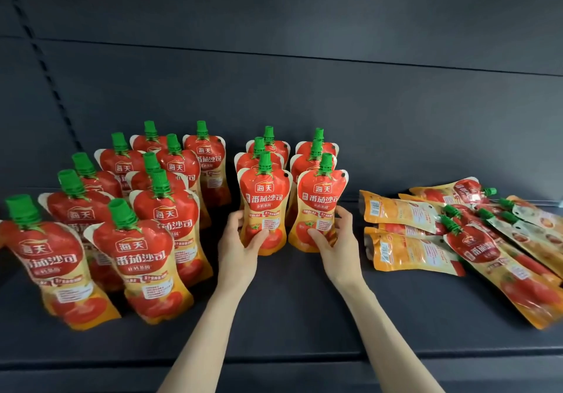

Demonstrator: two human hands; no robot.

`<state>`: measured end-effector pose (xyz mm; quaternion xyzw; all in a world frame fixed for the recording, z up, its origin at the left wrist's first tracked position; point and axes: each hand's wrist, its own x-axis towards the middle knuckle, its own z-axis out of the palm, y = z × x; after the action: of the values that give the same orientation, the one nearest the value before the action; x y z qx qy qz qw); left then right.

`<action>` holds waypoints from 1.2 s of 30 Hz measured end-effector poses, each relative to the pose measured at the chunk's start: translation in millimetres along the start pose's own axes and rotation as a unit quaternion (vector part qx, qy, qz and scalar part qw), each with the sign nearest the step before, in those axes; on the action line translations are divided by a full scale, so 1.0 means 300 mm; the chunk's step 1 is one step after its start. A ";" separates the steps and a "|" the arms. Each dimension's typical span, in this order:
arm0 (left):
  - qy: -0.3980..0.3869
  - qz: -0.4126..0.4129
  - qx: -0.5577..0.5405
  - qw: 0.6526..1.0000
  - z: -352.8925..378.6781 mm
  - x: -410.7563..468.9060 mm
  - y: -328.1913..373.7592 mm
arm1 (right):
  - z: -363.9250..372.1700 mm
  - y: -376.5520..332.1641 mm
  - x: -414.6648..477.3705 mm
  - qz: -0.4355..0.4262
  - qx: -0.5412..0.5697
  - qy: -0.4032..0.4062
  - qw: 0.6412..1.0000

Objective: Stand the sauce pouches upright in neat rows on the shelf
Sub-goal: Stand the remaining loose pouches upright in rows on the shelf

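Red and orange tomato sauce pouches with green caps stand on a dark shelf (289, 307). My left hand (240, 240) grips the lower part of an upright pouch (264, 197) at the front of one short row. My right hand (335, 240) grips the upright pouch (320, 200) beside it, at the front of the neighbouring row. Two more pouches stand behind each. Several upright pouches (146, 240) fill rows at the left. A heap of pouches (457, 234) lies flat at the right.
The dark back panel (304, 57) rises behind the rows. The shelf's front edge (274, 359) runs below my forearms. Bare shelf surface lies between the centre rows and the flat heap.
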<state>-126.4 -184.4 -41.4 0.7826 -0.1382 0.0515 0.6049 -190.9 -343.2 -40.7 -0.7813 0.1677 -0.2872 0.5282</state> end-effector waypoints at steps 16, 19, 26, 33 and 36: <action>0.013 -0.011 0.090 0.996 0.030 -0.037 -0.003 | -0.032 -0.006 -0.006 0.028 -0.042 -0.023 0.998; 0.043 -0.008 0.121 0.992 0.031 -0.089 0.030 | -0.063 -0.007 -0.037 0.026 -0.078 0.007 0.997; 0.058 0.095 0.087 0.990 0.130 -0.219 0.105 | -0.252 -0.023 -0.081 0.000 -0.101 0.065 0.993; -0.085 0.166 0.053 0.981 0.439 -0.215 0.242 | -0.552 0.038 0.025 -0.009 -0.148 0.111 0.983; -0.090 0.186 0.086 0.975 0.605 -0.185 0.299 | -0.698 0.094 0.085 -0.003 -0.165 0.092 0.982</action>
<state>-220.1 -371.0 -19.3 0.7939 -0.3298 0.1042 0.5001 -301.0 -521.1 -1.9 -0.8286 0.2578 -0.3279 0.3735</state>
